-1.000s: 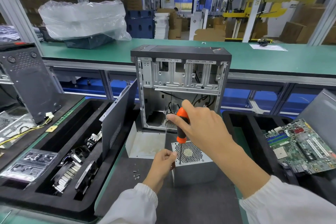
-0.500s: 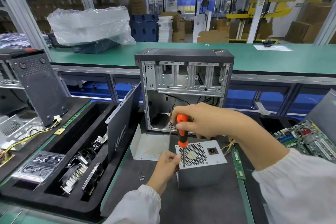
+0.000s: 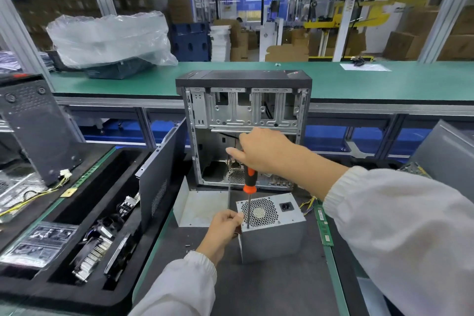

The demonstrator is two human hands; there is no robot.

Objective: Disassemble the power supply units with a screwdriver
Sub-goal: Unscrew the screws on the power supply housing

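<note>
The right hand (image 3: 264, 150) is curled around the top of the orange-and-black screwdriver (image 3: 249, 182), held upright with its tip on the fan-grille face of the power supply unit (image 3: 274, 226), which stands on the dark mat (image 3: 269, 287) at six o'clock from the open computer case (image 3: 243, 120). The left hand (image 3: 223, 226), at nine o'clock of the unit, grips its near-left top corner and seems also to pinch a thin metal rod (image 3: 229, 195), though that is hard to make out.

One power supply unit (image 3: 273, 228); one screwdriver (image 3: 249, 182); one open computer case (image 3: 243, 128); two hands, left (image 3: 222, 231) and right (image 3: 261, 150); one loose memory stick (image 3: 323, 226).
</note>
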